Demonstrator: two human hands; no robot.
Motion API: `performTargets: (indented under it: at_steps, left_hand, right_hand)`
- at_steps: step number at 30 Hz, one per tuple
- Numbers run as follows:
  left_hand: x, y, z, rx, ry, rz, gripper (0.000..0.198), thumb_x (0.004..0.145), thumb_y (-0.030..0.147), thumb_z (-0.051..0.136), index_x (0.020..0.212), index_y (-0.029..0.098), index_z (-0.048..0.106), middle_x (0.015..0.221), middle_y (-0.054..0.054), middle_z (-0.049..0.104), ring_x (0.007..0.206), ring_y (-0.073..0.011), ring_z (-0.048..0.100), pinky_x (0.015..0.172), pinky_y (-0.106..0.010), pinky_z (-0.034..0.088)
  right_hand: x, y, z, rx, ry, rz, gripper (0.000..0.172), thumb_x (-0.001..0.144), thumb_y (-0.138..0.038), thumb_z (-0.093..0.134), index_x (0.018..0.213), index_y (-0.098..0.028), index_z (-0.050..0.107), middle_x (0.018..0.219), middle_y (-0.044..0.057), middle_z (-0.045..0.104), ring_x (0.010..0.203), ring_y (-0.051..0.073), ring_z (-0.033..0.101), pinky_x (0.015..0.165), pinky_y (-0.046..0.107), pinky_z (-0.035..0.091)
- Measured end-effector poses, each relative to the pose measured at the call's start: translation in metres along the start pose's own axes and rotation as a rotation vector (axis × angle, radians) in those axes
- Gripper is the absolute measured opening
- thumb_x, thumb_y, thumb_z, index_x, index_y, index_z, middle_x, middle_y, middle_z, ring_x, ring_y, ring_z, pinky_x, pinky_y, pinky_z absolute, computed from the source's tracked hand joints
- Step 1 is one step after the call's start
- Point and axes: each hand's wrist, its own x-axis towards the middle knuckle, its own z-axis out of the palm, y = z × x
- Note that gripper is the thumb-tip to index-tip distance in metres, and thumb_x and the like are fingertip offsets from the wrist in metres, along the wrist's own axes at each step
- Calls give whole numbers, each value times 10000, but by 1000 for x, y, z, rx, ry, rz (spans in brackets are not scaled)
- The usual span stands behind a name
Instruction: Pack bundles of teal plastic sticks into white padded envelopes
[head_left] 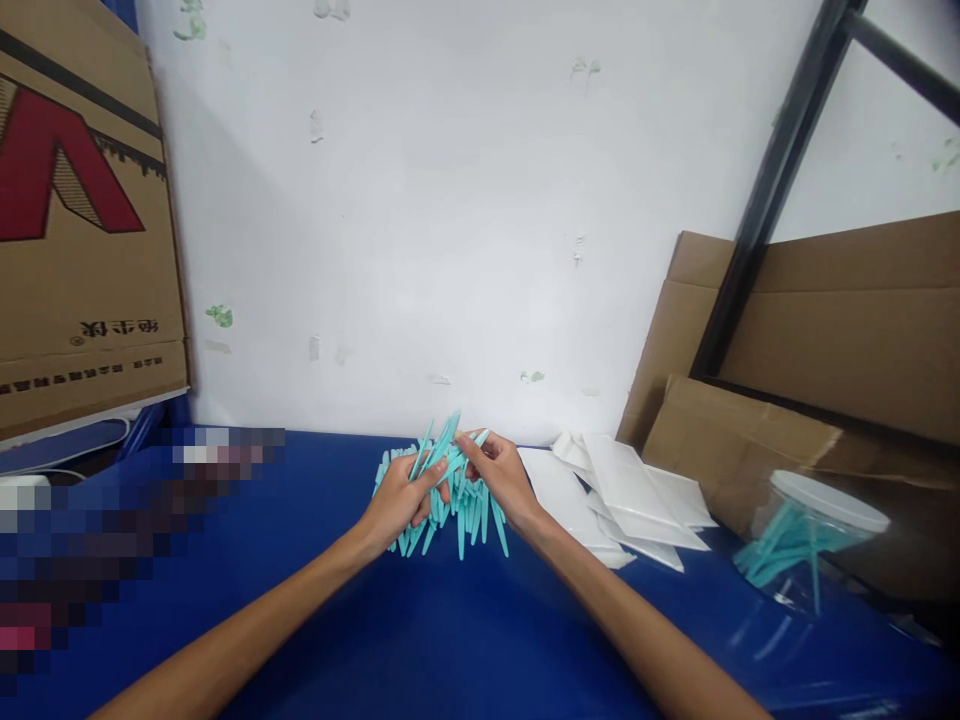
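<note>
A pile of thin turquoise sticks [470, 512] with tapered ends lies on the blue table, near the wall. Over the pile's left part, my left hand [405, 492] is closed round a small bunch of the same sticks [442, 445], which point up and to the right. My right hand [501, 472] is at the pile's right side, its thumb and forefinger pinched on a turquoise stick close to the bunch. The lower fingers of both hands are partly hidden.
White paper packets [637, 490] lie right of the pile. Further right stands a clear jar [806, 560] with a white lid and turquoise sticks inside. Cardboard [750, 460] leans behind it; a large carton [90, 270] is at the left. The blue table [315, 640] meets a white wall.
</note>
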Motion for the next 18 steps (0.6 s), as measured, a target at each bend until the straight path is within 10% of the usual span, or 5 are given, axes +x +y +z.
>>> performTargets:
  at_steps: [4, 7, 11, 18]
  left_hand:
    - [2, 1, 0, -84, 31, -63, 406, 818, 559, 549, 688, 177, 504, 488, 78, 391, 350, -45, 267, 383, -200, 192]
    - [8, -2, -7, -117, 167, -50, 376, 794, 555, 578, 831, 184, 534, 546, 83, 378, 422, -65, 330, 412, -181, 228]
    - [20, -14, -31, 73, 388, 90, 390, 815, 553, 538, 917, 178, 574, 662, 22, 505, 625, -143, 521, 521, -215, 380]
    - [32, -32, -61, 232, 496, 109, 367, 812, 513, 501, 893, 167, 594, 598, 18, 527, 578, -160, 511, 538, -256, 405]
  right_hand:
    - [-2, 1, 1, -123, -18, -9, 454, 838, -602, 553, 948, -175, 666, 779, 31, 657, 565, 139, 549, 524, 252, 421]
    - [-10, -2, 3, -394, -39, -97, 482, 914, -583, 439, 1138, -208, 644, 1024, 89, 685, 901, 235, 633, 807, 368, 473]
    - [-28, -6, 12, -749, -214, -234, 598, 920, -571, 442, 1427, -255, 438, 1499, 85, 391, 1404, 312, 262, 1140, 501, 166]
    - [-52, -2, 49, -862, -611, -364, 637, 887, -597, 485, 1467, -374, 344, 1606, -22, 103, 1467, 334, 0, 1157, 567, -15]
